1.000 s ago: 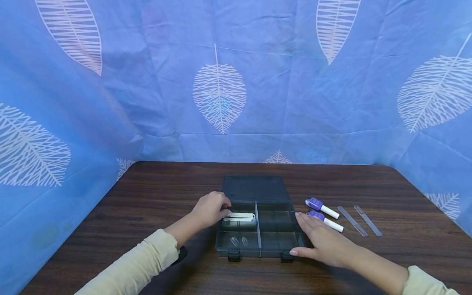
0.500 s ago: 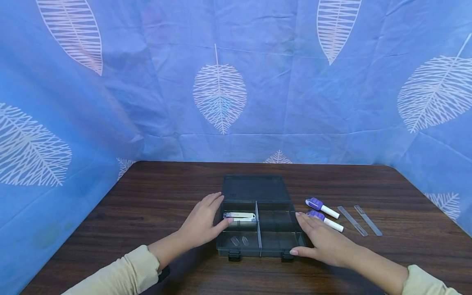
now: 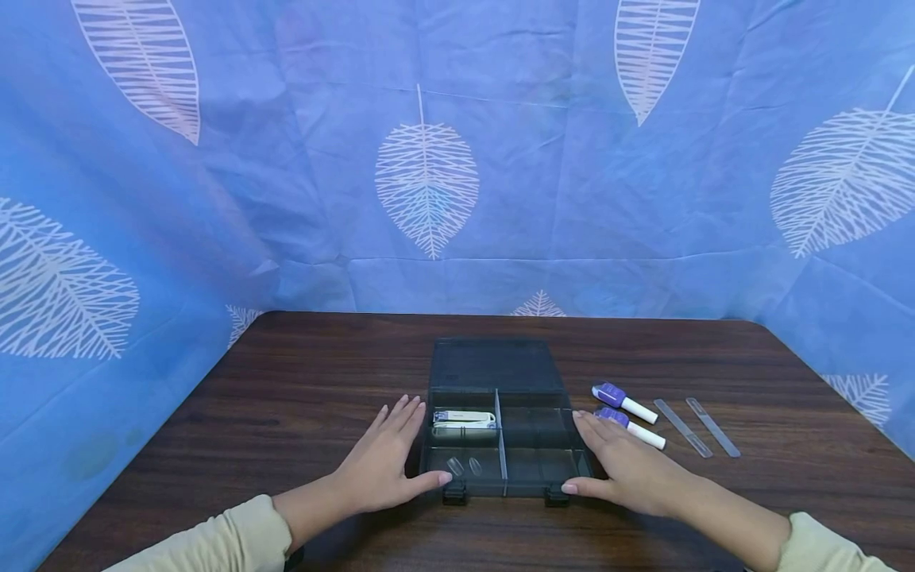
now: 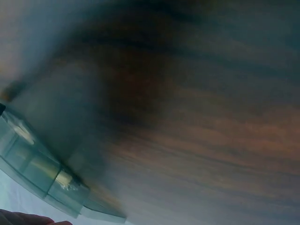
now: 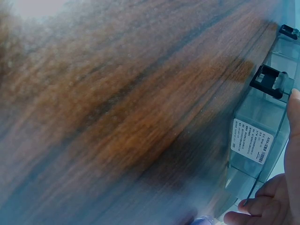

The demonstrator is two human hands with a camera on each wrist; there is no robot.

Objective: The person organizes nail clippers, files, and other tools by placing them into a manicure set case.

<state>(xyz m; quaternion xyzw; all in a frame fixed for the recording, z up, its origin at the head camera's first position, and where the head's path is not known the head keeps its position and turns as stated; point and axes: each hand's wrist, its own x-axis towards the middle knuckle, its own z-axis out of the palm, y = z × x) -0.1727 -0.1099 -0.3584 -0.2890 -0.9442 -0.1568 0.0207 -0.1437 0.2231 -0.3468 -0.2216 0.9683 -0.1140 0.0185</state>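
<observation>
A blue cloth [image 3: 307, 199] fills the far side and wraps round to the left and right, like three walls (fold creases run across it in faint lines). White leaf prints [image 3: 426, 187] with fine, branching veins are scattered over it; one hangs point-down near the middle. In front stands a dark brown table [image 3: 322, 365] with streaked wood grain and rounded far corners. The right wrist view shows a pale patch of glare [image 5: 40, 5] on the wood.
</observation>
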